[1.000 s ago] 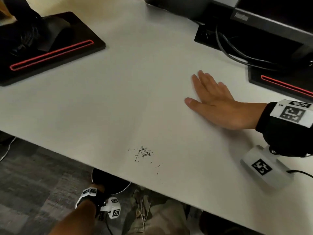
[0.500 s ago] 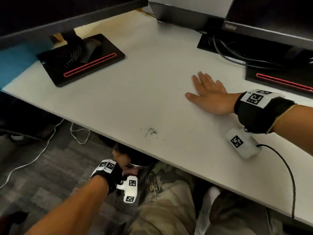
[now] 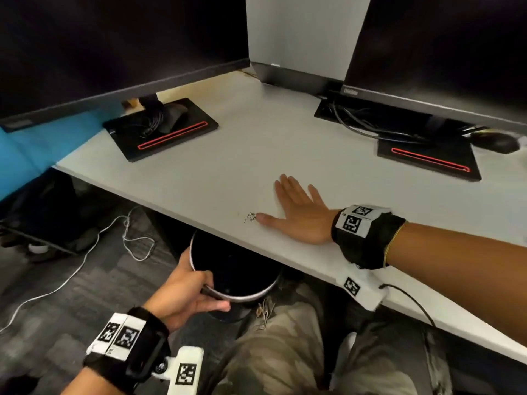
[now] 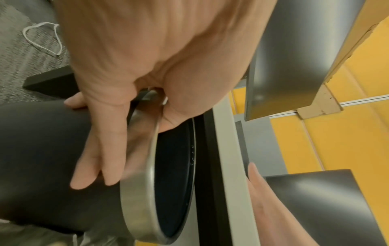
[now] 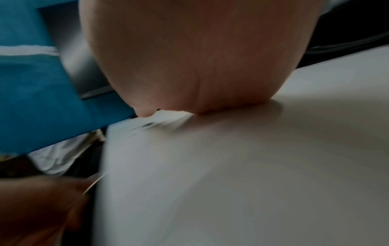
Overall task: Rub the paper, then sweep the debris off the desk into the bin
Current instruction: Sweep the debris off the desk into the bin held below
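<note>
While L hand grips bin, debris touches R thumb.

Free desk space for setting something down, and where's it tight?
Bare desk between the left monitor base and right monitor base. Tight at the front edge: right hand flat beside the debris, left hand gripping the bin below.
</note>
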Motion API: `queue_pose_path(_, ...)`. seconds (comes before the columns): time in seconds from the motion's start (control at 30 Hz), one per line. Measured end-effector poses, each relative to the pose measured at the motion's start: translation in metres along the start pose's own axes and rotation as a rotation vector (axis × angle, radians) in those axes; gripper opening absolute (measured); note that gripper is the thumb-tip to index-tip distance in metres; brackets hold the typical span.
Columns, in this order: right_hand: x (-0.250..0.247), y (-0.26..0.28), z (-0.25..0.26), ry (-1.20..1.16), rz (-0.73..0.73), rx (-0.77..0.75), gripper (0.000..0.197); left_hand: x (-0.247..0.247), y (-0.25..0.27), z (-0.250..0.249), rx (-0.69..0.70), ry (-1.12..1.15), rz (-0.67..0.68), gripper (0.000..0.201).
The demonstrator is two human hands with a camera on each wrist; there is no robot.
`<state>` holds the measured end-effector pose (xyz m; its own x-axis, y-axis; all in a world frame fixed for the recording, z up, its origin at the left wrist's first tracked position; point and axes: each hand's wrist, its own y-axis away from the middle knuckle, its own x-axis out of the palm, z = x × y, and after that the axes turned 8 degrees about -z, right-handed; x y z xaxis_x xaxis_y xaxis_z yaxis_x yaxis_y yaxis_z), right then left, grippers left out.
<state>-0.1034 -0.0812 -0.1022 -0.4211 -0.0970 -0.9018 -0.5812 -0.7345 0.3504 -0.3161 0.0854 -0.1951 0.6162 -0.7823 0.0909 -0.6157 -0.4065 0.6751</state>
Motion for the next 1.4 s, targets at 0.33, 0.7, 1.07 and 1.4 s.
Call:
queue_pose_path(0.33, 0.031, 0.047, 0.056, -0.024, 0.036, -0.233, 0.100, -0.020, 0.043, -0.006, 0.032, -0.026, 0.118, 0.073)
queue_pose_path(0.7, 0.045, 0.069, 0.077, 0.026, -0.003, -0.363, 0.097, -0.026, 0.054, -0.004, 0.040, 0.019, 0.115, 0.069)
queue_pose_path(1.07, 0.051, 0.067, 0.079, 0.046, -0.034, -0.458, 0.091, -0.028, 0.056, -0.008, 0.039, 0.018, 0.114, 0.065)
queue_pose_path(1.4, 0.049, 0.038, 0.083, 0.100, -0.119, -0.369, 0.090, -0.031, 0.054, -0.009, 0.040, 0.013, 0.115, 0.066)
